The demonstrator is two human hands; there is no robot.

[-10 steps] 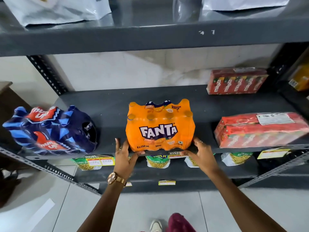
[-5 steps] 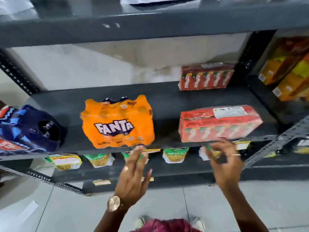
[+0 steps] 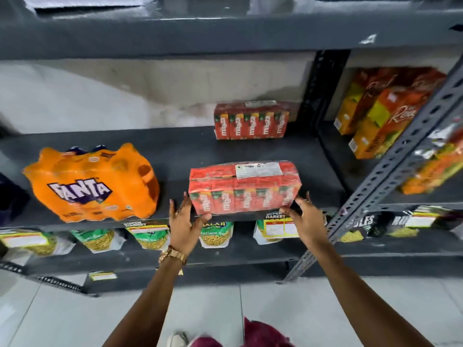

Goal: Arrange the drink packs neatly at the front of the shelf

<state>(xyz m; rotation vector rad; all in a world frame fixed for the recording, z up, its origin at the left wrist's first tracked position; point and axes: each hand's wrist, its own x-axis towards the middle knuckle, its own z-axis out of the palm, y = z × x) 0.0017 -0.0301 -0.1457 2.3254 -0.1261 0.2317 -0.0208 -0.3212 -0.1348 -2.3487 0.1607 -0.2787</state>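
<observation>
Both hands are on the front red Maaza pack [image 3: 244, 187], which sits at the front edge of the grey shelf [image 3: 175, 151], w/ its carton faces pointing out toward the person.

Left hand [image 3: 184, 222] is at the pack's lower left corner. Fingers [image 3: 186, 200] are spread and point up along the left end of the pack, thumb hooked under the bottom front edge. Palm is open, not really a full grip, more like cupping the corner. Gold watch [image 3: 172, 254] on that wrist.

Right hand [image 3: 304, 219] is at the lower right corner, fingers loosely spread and curled toward the pack's right end, fingertips touching or v close to the wrap, can't tell exactly bc of blur.

Left of the Maaza pack, w/ a gap between them: orange Fanta pack [image 3: 92, 182], also at the front edge but a bit tilted/angled. Behind the Maaza pack, at the back of the shelf near the wall: second Maaza pack [image 3: 250, 123], standing upright, well apart from the front one.

Below the Maaza pack, on the next shelf down: green snack pouches [image 3: 216, 235]. To the right, past the upright post: orange juice cartons [image 3: 380, 113].
</observation>
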